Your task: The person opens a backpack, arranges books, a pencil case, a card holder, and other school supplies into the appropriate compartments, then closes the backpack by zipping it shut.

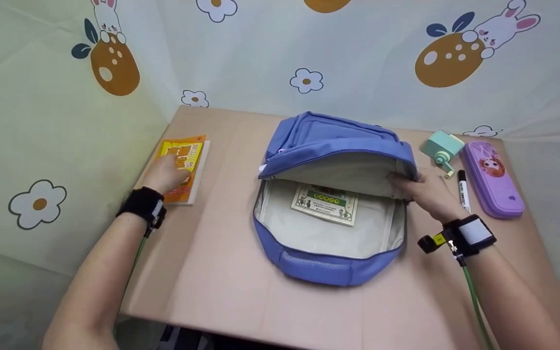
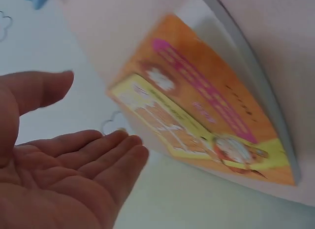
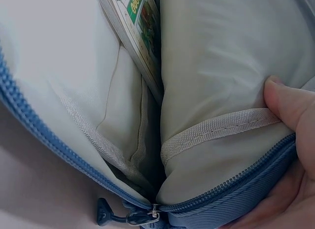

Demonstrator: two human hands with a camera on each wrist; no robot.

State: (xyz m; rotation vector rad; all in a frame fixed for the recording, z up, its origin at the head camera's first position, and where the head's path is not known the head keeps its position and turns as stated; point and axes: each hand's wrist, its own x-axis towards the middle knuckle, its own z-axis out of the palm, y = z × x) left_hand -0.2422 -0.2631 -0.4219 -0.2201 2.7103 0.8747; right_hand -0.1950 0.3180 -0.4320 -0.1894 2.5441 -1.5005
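A blue backpack (image 1: 304,265) lies unzipped on the table, its pale lining showing. Inside it, a book with a green-and-cream cover (image 1: 326,206) is partly covered by the raised front flap (image 1: 338,170). My right hand (image 1: 426,192) pinches that flap's edge at the right side, thumb (image 3: 280,98) on the lining and fingers under the blue outside. At the left, my left hand (image 1: 166,175) is over an orange-and-yellow book (image 1: 183,197). The left wrist view shows its thumb and fingers (image 2: 106,162) extended and spread apart beside the orange cover (image 2: 206,86), gripping nothing.
To the right of the backpack are a mint-green device with a crank (image 1: 443,146), a black-and-white marker (image 1: 463,189) and a purple pencil case (image 1: 494,180). Patterned cloth (image 1: 255,58) hangs behind and beside the table (image 1: 221,291). A zipper pull (image 3: 106,213) hangs at the bag's corner.
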